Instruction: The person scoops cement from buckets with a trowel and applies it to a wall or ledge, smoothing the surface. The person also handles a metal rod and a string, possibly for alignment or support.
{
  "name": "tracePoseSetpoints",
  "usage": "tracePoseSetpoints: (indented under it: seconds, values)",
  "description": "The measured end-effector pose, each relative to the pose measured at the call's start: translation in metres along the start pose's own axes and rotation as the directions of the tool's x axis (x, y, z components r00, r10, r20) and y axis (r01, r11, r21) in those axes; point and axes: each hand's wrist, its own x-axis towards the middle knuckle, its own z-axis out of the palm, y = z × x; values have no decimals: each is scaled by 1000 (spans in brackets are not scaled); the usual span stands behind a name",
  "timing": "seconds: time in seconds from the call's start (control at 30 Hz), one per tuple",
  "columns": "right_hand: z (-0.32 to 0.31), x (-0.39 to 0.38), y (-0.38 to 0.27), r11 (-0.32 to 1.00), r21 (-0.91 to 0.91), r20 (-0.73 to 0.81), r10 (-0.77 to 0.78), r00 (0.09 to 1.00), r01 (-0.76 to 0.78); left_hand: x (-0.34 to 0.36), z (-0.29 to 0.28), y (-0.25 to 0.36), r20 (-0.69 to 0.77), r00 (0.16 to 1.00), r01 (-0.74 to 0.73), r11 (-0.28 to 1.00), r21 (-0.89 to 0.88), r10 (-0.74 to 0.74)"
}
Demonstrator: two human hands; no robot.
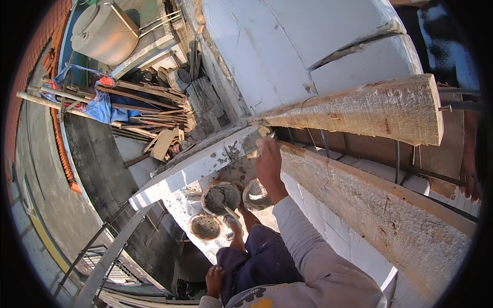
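My right hand reaches up to the narrow gap between two rough wooden planks, the upper plank and the lower plank. Its fingers are closed around something small at the wall's corner; a bit of shiny edge shows past the fingertips, too little to name. My left hand rests low beside my thigh, fingers loosely extended, with nothing visible in it. Below stands a bucket of wet grey mortar with a pale tool handle leaning out. Beside it are a smaller tub of grey material and another bucket.
Steel bars cross the gap between the planks. Pale block wall rises ahead, and a white ledge runs left. At far right is another person's hand. Scrap wood and a water tank lie beyond, lower left.
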Motion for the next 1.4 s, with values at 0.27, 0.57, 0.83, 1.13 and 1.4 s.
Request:
tracePoseSetpoints:
  seconds: [0.27,0.57,0.83,1.13,1.4]
  values:
    - [3,-16,35,987,27,77,158,984,-160,-2,-9,-21,-11,999,-36,998,-55,35]
    - [-62,-59,-15,998,55,-181,-15,983,26,13,-18,-54,-10,992,-129,991,28,130]
    - [-49,-250,11,879,448,-82,221,972,-162,37,-11,-92,-2,945,-294,853,432,327]
    - [168,-315,258,289,855,82,746,661,-431,117,14,-133,134,869,-425,579,696,476]
    - [258,-458,239,664,163,662,475,580,-730,121,7,-138,106,936,-282,533,798,336]
